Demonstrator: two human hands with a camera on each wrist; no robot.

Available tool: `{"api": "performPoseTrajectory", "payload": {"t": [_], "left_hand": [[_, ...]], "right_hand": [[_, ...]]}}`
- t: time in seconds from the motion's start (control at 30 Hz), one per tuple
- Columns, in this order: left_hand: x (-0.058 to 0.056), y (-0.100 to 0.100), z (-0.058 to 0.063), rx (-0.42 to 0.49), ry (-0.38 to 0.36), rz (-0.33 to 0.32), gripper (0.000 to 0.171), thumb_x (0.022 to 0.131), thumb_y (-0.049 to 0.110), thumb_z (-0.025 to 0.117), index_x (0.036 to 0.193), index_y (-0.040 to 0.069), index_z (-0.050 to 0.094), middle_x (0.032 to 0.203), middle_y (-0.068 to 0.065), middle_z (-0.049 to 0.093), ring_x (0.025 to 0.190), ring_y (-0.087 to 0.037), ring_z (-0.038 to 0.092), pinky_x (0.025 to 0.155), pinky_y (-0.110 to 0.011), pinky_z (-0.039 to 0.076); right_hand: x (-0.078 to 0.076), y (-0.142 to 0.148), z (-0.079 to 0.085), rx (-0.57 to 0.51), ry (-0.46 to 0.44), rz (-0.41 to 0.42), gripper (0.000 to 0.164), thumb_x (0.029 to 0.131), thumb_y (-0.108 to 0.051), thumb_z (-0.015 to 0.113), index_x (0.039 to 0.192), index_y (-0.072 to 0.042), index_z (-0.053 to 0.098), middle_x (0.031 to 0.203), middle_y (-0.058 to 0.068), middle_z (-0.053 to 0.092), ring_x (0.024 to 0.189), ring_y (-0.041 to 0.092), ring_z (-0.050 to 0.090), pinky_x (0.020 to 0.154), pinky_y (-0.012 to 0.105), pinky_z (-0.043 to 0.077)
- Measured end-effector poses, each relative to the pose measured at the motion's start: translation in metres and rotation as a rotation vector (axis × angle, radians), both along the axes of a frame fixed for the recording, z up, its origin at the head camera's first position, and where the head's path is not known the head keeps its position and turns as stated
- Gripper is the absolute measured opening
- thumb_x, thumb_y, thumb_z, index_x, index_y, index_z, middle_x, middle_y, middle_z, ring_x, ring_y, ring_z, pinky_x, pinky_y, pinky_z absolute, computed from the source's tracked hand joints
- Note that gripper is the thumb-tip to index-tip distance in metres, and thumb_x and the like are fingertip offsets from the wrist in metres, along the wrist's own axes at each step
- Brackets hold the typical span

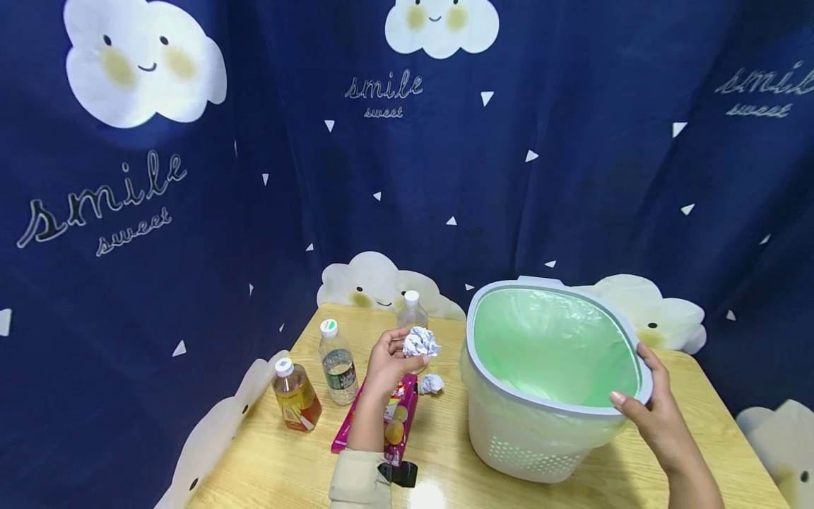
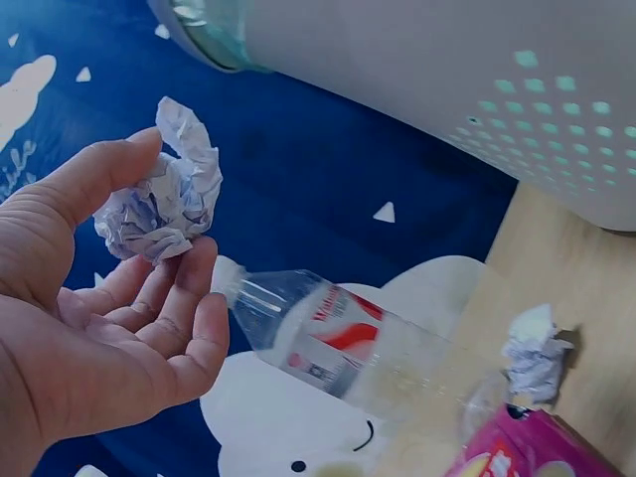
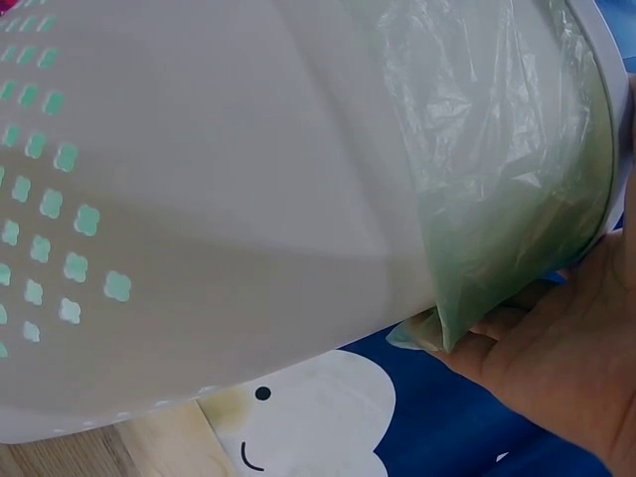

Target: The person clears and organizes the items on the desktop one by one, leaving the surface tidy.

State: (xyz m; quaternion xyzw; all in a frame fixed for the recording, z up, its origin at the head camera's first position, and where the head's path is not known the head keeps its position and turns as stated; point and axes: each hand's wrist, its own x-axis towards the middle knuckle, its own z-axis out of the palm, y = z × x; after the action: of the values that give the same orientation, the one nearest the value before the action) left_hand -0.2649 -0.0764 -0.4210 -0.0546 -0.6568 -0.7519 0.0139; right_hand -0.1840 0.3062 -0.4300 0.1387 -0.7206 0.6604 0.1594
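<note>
My left hand (image 1: 392, 362) pinches a crumpled white paper ball (image 1: 420, 342) between thumb and fingers, raised above the table. In the left wrist view the same paper ball (image 2: 164, 194) sits at the fingertips. On the right, my right hand (image 1: 661, 406) grips the rim of a trash bin (image 1: 528, 442), thumb over the edge. The bin tilts, its mouth lined with a green plastic bag (image 1: 553, 339). In the right wrist view the right hand (image 3: 556, 348) lies against the overhanging bag (image 3: 517, 199). A second paper ball (image 1: 432, 384) lies on the table below the left hand.
A purple snack packet (image 1: 402, 424) lies partly under the left forearm. Left of it stand a water bottle (image 1: 339, 367) and a tea-coloured drink bottle (image 1: 297, 399). Behind the left hand stands a clear bottle (image 1: 412, 313). A dark blue curtain (image 1: 445, 177) hangs behind the table.
</note>
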Motion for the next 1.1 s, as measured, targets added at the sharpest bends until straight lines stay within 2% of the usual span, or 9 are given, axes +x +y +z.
{"api": "performPoseTrajectory", "payload": {"t": [0.17,0.37,0.6,0.67,0.73,0.9,1.1], "left_hand": [[0.002,-0.001,0.014,-0.037,0.011,-0.011,0.060,0.071,-0.008,0.073,0.125,-0.007,0.048,0.101,-0.014,0.055,0.087,-0.021,0.053,0.068,-0.024,0.048],[0.000,-0.001,0.029,-0.088,0.064,-0.016,0.055,0.074,-0.003,0.074,0.124,-0.007,0.050,0.099,-0.016,0.054,0.085,-0.021,0.053,0.067,-0.023,0.047],[-0.019,0.000,0.024,-0.086,0.039,0.003,0.055,0.075,-0.001,0.075,0.124,-0.003,0.051,0.099,-0.012,0.054,0.083,-0.017,0.055,0.068,-0.023,0.048],[-0.023,0.001,0.024,-0.090,0.053,0.017,0.055,0.074,0.000,0.075,0.124,-0.002,0.051,0.099,-0.011,0.054,0.083,-0.016,0.056,0.068,-0.023,0.049],[-0.024,0.002,0.028,-0.092,0.075,0.020,0.055,0.074,-0.001,0.074,0.124,-0.001,0.052,0.100,-0.012,0.054,0.082,-0.017,0.056,0.067,-0.023,0.049],[-0.024,0.000,0.040,-0.111,0.070,-0.023,0.057,0.072,-0.004,0.072,0.124,-0.001,0.051,0.102,-0.013,0.054,0.083,-0.017,0.053,0.065,-0.023,0.049],[-0.033,0.000,0.054,-0.172,0.052,-0.055,0.058,0.072,0.000,0.077,0.125,0.000,0.052,0.103,-0.013,0.055,0.089,-0.022,0.052,0.067,-0.026,0.047]], "right_hand": [[0.002,-0.001,-0.001,0.020,-0.029,-0.018,0.080,0.085,0.007,0.050,0.149,-0.019,0.009,0.137,0.011,0.021,0.109,0.004,0.040,0.080,0.008,0.037],[0.000,0.002,-0.001,-0.009,-0.013,0.001,0.080,0.085,0.008,0.049,0.149,-0.017,0.008,0.136,0.014,0.021,0.107,0.003,0.042,0.079,0.009,0.039],[-0.001,0.003,0.003,0.027,-0.046,0.000,0.082,0.085,0.006,0.050,0.149,-0.019,0.005,0.140,0.022,0.012,0.106,0.002,0.041,0.079,0.009,0.039],[-0.003,0.003,0.004,0.037,-0.053,-0.007,0.082,0.085,0.005,0.050,0.149,-0.020,0.005,0.140,0.024,0.010,0.106,0.002,0.041,0.078,0.009,0.039],[-0.003,0.003,0.005,0.031,-0.053,-0.006,0.083,0.085,0.006,0.050,0.149,-0.020,0.005,0.140,0.024,0.009,0.106,0.003,0.041,0.078,0.009,0.039],[-0.004,0.002,0.004,0.004,-0.050,0.005,0.083,0.084,0.008,0.050,0.149,-0.018,0.005,0.139,0.025,0.010,0.104,0.001,0.043,0.077,0.010,0.041],[-0.002,0.002,0.002,0.002,-0.052,0.007,0.083,0.085,0.008,0.050,0.149,-0.019,0.005,0.138,0.023,0.011,0.106,0.003,0.042,0.078,0.010,0.040]]}}
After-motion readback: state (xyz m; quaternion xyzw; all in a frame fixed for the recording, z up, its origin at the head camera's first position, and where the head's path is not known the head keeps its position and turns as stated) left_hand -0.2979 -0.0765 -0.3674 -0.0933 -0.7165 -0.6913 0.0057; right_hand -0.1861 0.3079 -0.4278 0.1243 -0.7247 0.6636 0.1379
